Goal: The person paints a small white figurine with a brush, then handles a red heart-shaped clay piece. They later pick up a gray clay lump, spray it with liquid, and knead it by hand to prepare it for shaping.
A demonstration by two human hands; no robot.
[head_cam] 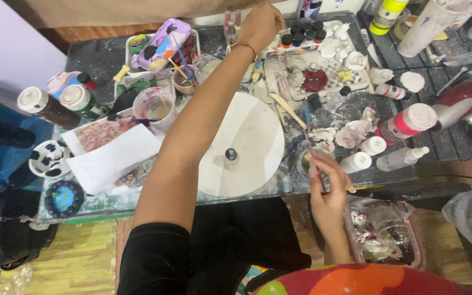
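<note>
Seen from the head camera, a cluttered dark craft table [99, 54] was worked at by a person seated before it. The left hand [259, 24] was stretched to the far edge, fingers curled downward beside a row of small black-capped paint bottles [303, 31]; whether anything was gripped there could not be told. The bottles lay just to the right of that hand, well closer to it than to the other.

The right hand [326, 188] was held near the table's front edge, closed around a thin paintbrush with a dark red handle [311, 148]. The brush's long axis ran up and away from the grip, tilted slightly left, its tip directed toward a white tray of small plaster pieces [329, 74]. A round white disc with a small grey knob at its centre [247, 145] lay directly left of the gripping hand, under the outstretched left forearm.

White squeeze bottles [364, 155] stood just right of the brush hand, and a pink-banded bottle [408, 123] beyond them. A clear plastic cup of cloudy water [154, 104] stood well left of the disc, near a sheet of white paper [118, 155].
</note>
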